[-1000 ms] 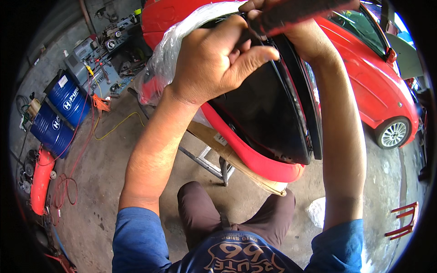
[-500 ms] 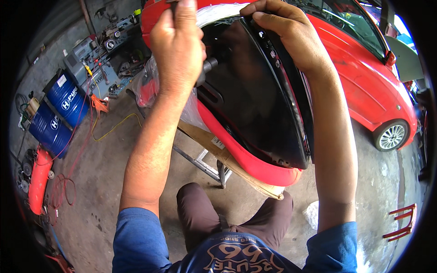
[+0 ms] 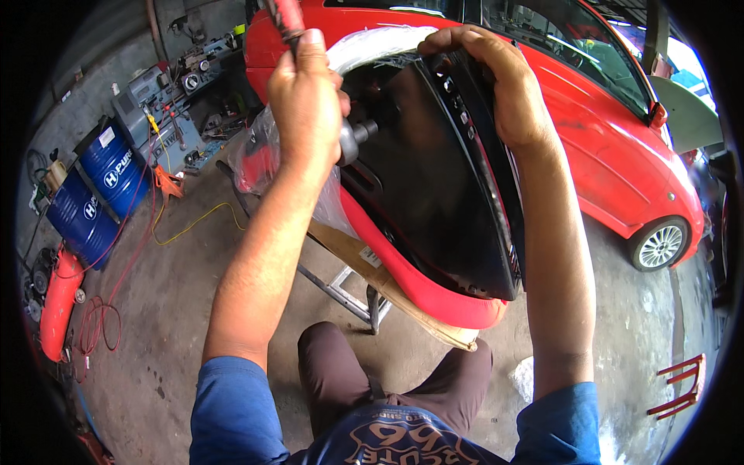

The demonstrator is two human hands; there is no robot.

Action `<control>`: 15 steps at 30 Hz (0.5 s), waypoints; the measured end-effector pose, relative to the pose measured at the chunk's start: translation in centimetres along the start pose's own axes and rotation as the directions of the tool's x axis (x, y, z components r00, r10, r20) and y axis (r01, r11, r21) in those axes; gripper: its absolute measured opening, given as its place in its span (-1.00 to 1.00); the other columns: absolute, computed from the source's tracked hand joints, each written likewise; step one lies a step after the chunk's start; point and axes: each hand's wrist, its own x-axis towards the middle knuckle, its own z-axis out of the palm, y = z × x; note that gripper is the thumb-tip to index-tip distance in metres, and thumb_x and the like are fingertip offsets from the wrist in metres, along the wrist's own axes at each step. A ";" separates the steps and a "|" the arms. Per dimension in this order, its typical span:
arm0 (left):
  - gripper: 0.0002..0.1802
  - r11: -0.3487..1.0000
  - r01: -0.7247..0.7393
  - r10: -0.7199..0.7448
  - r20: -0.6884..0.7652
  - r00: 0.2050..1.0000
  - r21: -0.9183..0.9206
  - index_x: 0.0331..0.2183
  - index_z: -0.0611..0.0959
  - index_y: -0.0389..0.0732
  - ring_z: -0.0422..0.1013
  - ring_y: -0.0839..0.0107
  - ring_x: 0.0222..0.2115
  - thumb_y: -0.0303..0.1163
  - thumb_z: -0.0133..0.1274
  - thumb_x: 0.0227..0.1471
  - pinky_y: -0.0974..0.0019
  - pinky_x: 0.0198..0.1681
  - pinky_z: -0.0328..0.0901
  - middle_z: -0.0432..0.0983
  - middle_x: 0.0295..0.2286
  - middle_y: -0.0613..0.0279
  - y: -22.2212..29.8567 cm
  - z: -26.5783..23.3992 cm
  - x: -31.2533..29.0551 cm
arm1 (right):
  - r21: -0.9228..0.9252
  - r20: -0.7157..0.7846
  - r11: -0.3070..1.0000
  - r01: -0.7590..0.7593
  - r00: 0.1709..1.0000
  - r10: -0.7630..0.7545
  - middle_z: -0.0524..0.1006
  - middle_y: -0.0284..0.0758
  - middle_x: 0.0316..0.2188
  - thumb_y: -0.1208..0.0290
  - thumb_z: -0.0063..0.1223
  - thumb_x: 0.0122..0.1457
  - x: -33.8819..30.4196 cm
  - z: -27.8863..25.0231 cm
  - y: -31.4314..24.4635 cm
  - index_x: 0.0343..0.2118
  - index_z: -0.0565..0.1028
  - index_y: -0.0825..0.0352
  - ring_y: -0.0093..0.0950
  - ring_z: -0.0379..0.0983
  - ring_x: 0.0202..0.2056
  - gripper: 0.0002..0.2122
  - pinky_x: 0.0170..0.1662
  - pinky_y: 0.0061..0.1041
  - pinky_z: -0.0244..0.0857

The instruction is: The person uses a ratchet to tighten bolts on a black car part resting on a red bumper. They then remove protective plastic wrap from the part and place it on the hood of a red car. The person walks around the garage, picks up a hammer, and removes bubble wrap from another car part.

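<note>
My left hand (image 3: 311, 108) is closed around a dark power tool with a stepped, chuck-like nose (image 3: 360, 138) that points at a glossy black panel (image 3: 442, 182). A red handle or hose end (image 3: 287, 17) sticks up above that fist. My right hand (image 3: 508, 85) grips the panel's upper right edge, thumb hidden and fingers curled over it. Holes and small metal bits line this edge. The panel lies tilted over a rounded red piece (image 3: 422, 291) partly wrapped in clear plastic (image 3: 329, 205). Where the tool's tip meets the panel is too dark to tell.
Brown cardboard (image 3: 349, 246) lies under the red piece, on a metal stand (image 3: 353, 294). A red car (image 3: 601, 147) stands behind. Blue drums (image 3: 116, 167), a red cylinder (image 3: 60, 306) and a lathe-like machine (image 3: 159, 101) are at left. A yellow cable (image 3: 190, 236) crosses the floor.
My left hand has shifted slightly down and right in view with the tool, and its red part now shows. My right hand stays on the panel edge. The whole view has tilted a little.
</note>
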 end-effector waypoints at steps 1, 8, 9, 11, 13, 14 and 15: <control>-0.60 0.998 -0.040 0.038 0.037 0.999 0.052 -0.42 0.44 -0.15 0.12 0.68 -0.76 -0.02 -0.03 0.28 0.51 -0.72 0.05 0.18 -0.69 0.49 0.0 0.2 -0.2 | 0.027 -0.011 1.000 -0.013 1.000 0.014 0.59 -0.22 -0.17 0.20 -0.27 0.34 0.0 0.0 0.1 -0.13 0.53 0.43 -0.43 0.50 -0.10 -0.60 0.09 -0.43 0.30; -0.70 0.229 -0.940 0.472 0.815 0.336 0.254 -0.57 0.49 -0.07 0.49 0.14 -0.68 -0.18 0.28 -0.10 0.14 -0.56 0.38 0.42 -0.77 0.24 0.3 1.1 -3.5 | 0.204 -0.042 0.978 -0.043 0.998 0.053 0.56 -0.16 -0.16 0.15 -0.28 0.36 0.0 0.0 0.2 -0.13 0.50 0.45 -0.36 0.47 -0.05 -0.58 0.18 -0.34 0.24; -0.70 0.226 -0.959 0.446 0.857 0.259 0.172 -0.57 0.49 -0.05 0.48 0.18 -0.69 -0.18 0.30 -0.14 0.14 -0.58 0.38 0.43 -0.77 0.25 0.4 1.0 -3.9 | 0.260 -0.055 0.964 -0.051 0.996 0.068 0.56 -0.15 -0.16 0.15 -0.28 0.37 -0.1 0.1 0.1 -0.13 0.50 0.45 -0.35 0.47 -0.05 -0.58 0.19 -0.33 0.24; -0.70 0.232 -0.946 0.485 0.816 0.314 0.226 -0.55 0.52 -0.06 0.49 0.17 -0.69 -0.15 0.28 -0.07 0.15 -0.58 0.37 0.45 -0.75 0.24 0.6 0.9 -4.1 | 0.216 -0.059 0.974 -0.070 0.995 0.085 0.56 -0.16 -0.15 0.17 -0.30 0.37 -0.1 0.2 -0.1 -0.13 0.51 0.45 -0.35 0.47 -0.05 -0.58 0.19 -0.32 0.24; -0.67 0.439 -0.818 0.460 0.689 0.559 0.371 -0.53 0.56 -0.11 0.49 0.14 -0.65 -0.10 0.23 0.04 0.19 -0.57 0.34 0.48 -0.72 0.16 0.7 1.1 -3.6 | 0.089 -0.038 0.994 -0.068 0.997 0.071 0.56 -0.16 -0.15 0.21 -0.35 0.38 -0.2 0.3 -0.2 -0.12 0.51 0.46 -0.35 0.47 -0.05 -0.58 0.18 -0.34 0.24; -0.59 0.652 -0.677 0.436 0.561 0.703 0.342 -0.51 0.59 -0.17 0.47 0.24 -0.68 -0.03 0.15 0.14 0.23 -0.59 0.29 0.48 -0.70 0.15 0.7 1.4 -3.0 | 0.070 -0.110 0.996 -0.061 0.992 0.069 0.59 -0.20 -0.20 0.24 -0.35 0.37 -0.2 0.4 -0.2 -0.17 0.55 0.44 -0.40 0.49 -0.11 -0.59 0.12 -0.40 0.27; -0.51 0.841 -0.477 0.365 0.384 0.848 0.255 -0.53 0.57 -0.24 0.39 0.39 -0.70 0.00 0.12 0.17 0.23 -0.60 0.26 0.43 -0.70 0.25 0.7 1.9 -2.3 | 0.181 -0.091 0.983 -0.019 0.995 0.036 0.61 -0.23 -0.25 0.27 -0.34 0.37 -0.2 0.4 -0.2 -0.23 0.58 0.43 -0.45 0.51 -0.16 -0.59 0.06 -0.46 0.29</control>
